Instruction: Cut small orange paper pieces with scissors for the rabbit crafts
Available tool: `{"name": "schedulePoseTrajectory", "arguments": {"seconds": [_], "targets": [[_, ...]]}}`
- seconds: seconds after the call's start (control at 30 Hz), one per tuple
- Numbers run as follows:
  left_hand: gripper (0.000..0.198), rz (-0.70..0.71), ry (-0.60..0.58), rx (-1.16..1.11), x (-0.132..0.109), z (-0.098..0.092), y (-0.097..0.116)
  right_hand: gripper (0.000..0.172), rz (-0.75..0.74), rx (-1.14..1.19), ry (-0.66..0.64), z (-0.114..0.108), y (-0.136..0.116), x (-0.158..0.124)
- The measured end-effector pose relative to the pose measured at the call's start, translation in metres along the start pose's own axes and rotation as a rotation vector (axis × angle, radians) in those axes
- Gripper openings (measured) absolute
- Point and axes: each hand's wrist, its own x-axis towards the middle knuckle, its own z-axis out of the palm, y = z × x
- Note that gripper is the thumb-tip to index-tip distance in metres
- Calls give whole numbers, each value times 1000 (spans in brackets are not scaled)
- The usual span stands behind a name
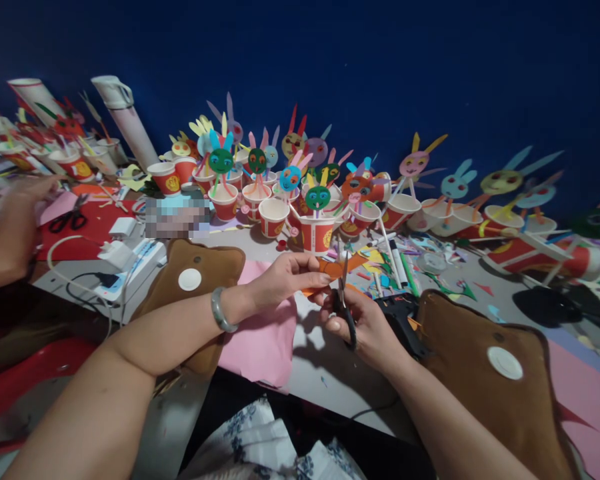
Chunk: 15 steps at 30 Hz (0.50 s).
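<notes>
My left hand (287,277), with a grey bangle at its wrist, pinches a piece of orange paper (334,269) over the table. The fingers cover part of the paper, so its full shape is hidden. In my right hand (367,327) is a pair of black-handled scissors (347,315), blades pointing up and away from me. The blades stand just right of my left fingertips, beside the paper; whether they touch it I cannot tell. Pink paper (260,340) lies under my left wrist.
Paper cups with rabbit-faced paper figures (318,230) crowd the back. Brown pillow-like bags (480,373) lie on both sides. A black glue gun (405,323) rests by my right hand. Left are a power strip (137,270), other scissors (69,215) and another person's arm (10,230).
</notes>
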Motion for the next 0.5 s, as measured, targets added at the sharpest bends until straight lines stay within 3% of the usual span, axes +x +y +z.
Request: {"name": "schedulePoseTrajectory", "arguments": {"seconds": [0.5], "targets": [[17, -26, -22, -16, 1, 0, 1, 44, 39, 27, 35, 0, -5, 0]]}}
